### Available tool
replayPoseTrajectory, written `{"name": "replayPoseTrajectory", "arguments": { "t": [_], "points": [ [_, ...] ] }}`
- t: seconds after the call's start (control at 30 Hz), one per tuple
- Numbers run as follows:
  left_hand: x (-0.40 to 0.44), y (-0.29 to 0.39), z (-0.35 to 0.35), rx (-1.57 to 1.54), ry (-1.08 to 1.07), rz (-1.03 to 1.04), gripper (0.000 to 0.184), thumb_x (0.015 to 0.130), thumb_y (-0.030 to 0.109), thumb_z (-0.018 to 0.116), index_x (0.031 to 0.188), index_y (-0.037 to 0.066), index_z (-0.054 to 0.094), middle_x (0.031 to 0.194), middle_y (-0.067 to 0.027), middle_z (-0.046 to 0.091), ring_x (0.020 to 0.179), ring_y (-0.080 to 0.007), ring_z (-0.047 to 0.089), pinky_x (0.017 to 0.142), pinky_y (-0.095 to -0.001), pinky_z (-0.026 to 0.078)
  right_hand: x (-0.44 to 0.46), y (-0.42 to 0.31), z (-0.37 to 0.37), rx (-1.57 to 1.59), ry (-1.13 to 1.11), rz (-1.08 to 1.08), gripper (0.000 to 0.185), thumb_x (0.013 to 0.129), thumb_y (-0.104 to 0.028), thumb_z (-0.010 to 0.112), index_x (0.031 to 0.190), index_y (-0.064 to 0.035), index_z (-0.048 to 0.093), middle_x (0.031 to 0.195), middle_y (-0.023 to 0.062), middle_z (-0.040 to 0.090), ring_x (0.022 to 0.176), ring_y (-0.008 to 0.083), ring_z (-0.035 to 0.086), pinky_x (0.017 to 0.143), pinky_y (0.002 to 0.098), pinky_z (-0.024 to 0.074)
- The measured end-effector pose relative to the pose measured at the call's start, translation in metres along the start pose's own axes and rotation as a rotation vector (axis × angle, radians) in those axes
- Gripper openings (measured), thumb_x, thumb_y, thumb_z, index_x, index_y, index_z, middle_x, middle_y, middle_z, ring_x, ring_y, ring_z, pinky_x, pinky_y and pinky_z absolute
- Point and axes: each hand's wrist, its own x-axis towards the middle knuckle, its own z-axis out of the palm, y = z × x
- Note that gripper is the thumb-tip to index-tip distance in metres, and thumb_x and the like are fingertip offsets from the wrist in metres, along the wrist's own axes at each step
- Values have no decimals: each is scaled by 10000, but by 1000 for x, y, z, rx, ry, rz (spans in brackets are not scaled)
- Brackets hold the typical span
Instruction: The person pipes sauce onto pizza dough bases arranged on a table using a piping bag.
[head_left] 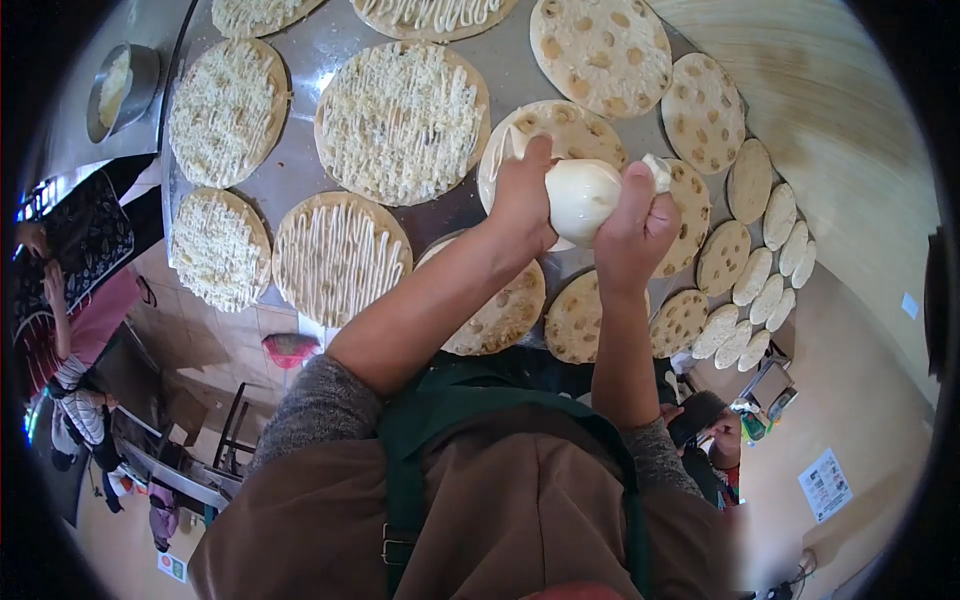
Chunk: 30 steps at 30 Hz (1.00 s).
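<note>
A plump piping bag of white cream (583,200) hangs between my two hands over a round flatbread (578,122). My left hand (524,192) is wrapped round the bag's front end, by the first white lines on that bread. Its twisted top is gripped in my right hand (636,222). Left of my hands lies a bread covered with shredded white topping (402,122); below it is one striped with white cream (342,258). Browned, untopped breads (703,112) spread out to the right.
The breads rest on a large metal surface (312,62). A metal bowl (122,90) with pale contents stands at the upper left. A pale wall (850,190) bounds the right. Other people (75,330) are at the left, and another person (705,430) is at the lower right.
</note>
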Motion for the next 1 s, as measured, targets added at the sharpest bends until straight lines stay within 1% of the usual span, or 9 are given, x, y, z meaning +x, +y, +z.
{"name": "replayPoseTrajectory", "arguments": {
  "t": [0.1,0.23,0.27,0.5,0.57,0.7,0.77,0.87,1.0],
  "points": [
    [-5,-17,-21,1,32,-72,389,891,287,459,972,-91,502,856,-183,605,680,-288,643,543,-397,532,-19,7,-5,-5,-9,2,385,917,-236,484,597,-24,507,536,-37,447,509,35,377,438,242,291],
    [-45,-35,-44,366,-106,214,322,879,254,493,995,-47,496,869,-154,609,731,-254,639,582,-373,529,-54,12,-12,64,-69,28,426,919,-243,482,549,-33,477,498,-43,424,476,35,361,412,247,271],
    [-38,-30,-43,417,-109,112,288,862,220,530,1032,-8,489,900,-134,611,785,-224,634,617,-357,520,-49,14,-13,5,-49,-2,427,917,-242,485,545,-33,474,493,-43,424,469,35,360,408,250,270],
    [13,-7,-6,236,-101,-40,298,837,211,575,1055,32,479,952,-124,613,844,-185,628,647,-318,515,2,12,-5,-158,38,-73,429,907,-221,498,532,-16,456,482,-23,432,463,42,364,406,266,274],
    [-14,-25,-35,403,-99,65,262,857,206,540,1050,35,493,935,-120,613,832,-187,627,645,-319,516,-24,13,-9,-156,18,-59,430,906,-212,498,530,-9,455,484,-13,437,472,48,374,414,272,284],
    [-58,-38,-53,247,113,-129,325,880,246,462,978,-61,505,869,-164,605,707,-264,650,596,-370,538,-72,20,-24,-43,-127,132,417,909,-200,492,542,-3,470,491,-3,454,492,54,400,429,277,303],
    [-46,-33,-40,304,15,-6,324,881,241,459,983,-63,500,856,-161,601,701,-260,648,586,-372,536,-53,17,-18,-91,-35,57,420,908,-205,494,539,-5,467,489,-3,452,491,52,390,429,276,302],
    [18,-17,-19,108,-84,-170,267,876,224,500,1086,60,517,925,-117,619,791,-194,638,645,-315,513,-1,4,-6,-178,65,-52,422,904,-214,498,539,-4,465,485,5,446,491,54,381,429,281,302],
    [25,-15,-9,384,-104,29,279,842,210,555,1074,62,510,919,-114,622,800,-200,637,653,-313,508,7,2,-6,-189,33,-19,412,898,-212,500,549,4,469,487,16,446,488,63,385,430,285,306]
  ]
}}
